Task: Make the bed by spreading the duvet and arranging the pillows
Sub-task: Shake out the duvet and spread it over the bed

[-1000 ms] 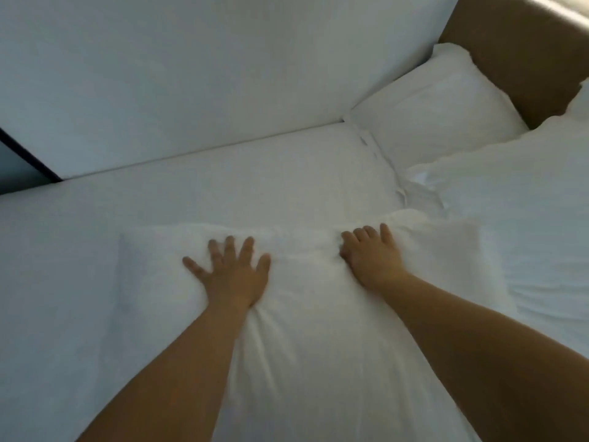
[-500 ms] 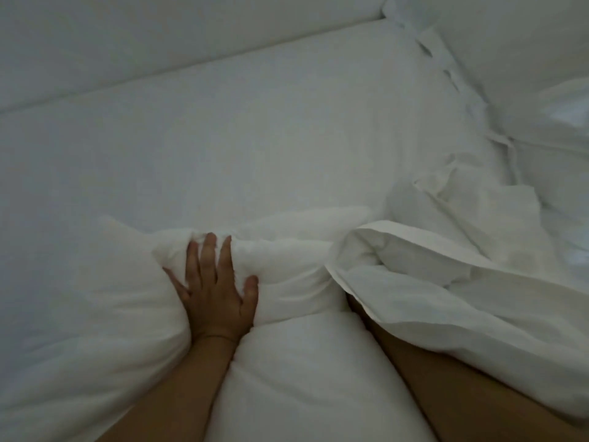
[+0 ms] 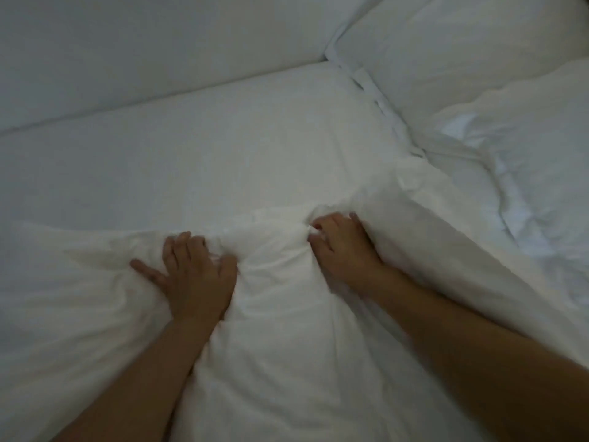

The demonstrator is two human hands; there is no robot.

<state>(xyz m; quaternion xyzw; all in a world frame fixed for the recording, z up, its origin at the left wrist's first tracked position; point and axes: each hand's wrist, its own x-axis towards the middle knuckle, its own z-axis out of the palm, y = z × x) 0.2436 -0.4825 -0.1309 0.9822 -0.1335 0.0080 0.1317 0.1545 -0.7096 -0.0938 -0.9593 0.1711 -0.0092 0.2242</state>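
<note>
A white pillow [image 3: 274, 330] lies across the near part of the bed, bunched along its far edge. My left hand [image 3: 194, 272] lies on that edge with its fingers curled into the fabric and the thumb spread to the left. A little to the right, my right hand [image 3: 342, 247] grips the same edge, its fingertips buried in a fold. A second white pillow [image 3: 446, 49] rests at the far right by the head of the bed. The crumpled white duvet [image 3: 526, 173] is heaped on the right, and its edge touches my right forearm.
The white bed sheet [image 3: 191, 154] stretches flat beyond the pillow. A white wall [image 3: 127, 43] runs along the far side of the mattress. Everything in view is white and the light is dim.
My right hand has come out from under the duvet fold and now grips the pillow's far edge. Both hands went from lying flat to clutching the fabric. The view has swung back right.
</note>
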